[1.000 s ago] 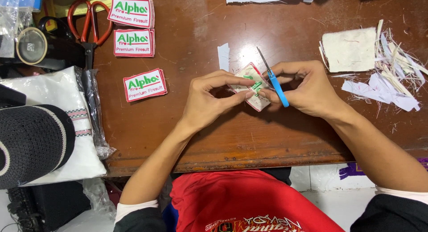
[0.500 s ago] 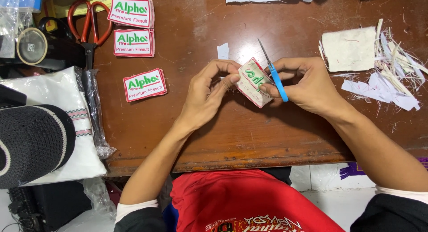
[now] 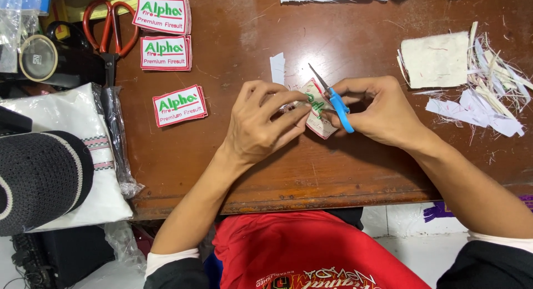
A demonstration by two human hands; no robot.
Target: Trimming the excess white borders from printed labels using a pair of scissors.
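My left hand pinches a small white embroidered patch with a red border and green lettering, held just above the brown wooden table. My right hand grips small blue-handled snips, their thin blades pointing up and left over the patch's top edge. My right fingers also touch the patch's right side. Both hands sit close together at the table's middle.
Three piles of matching patches lie at the left, beside red-handled scissors. A white fabric square and trimmed scraps lie at the right. A black knit cap rests on bagged white cloth.
The patch has been turned in my fingers and now stands more upright. The snips' blades have shifted slightly onto its upper edge. Both hands stayed in the same spot.
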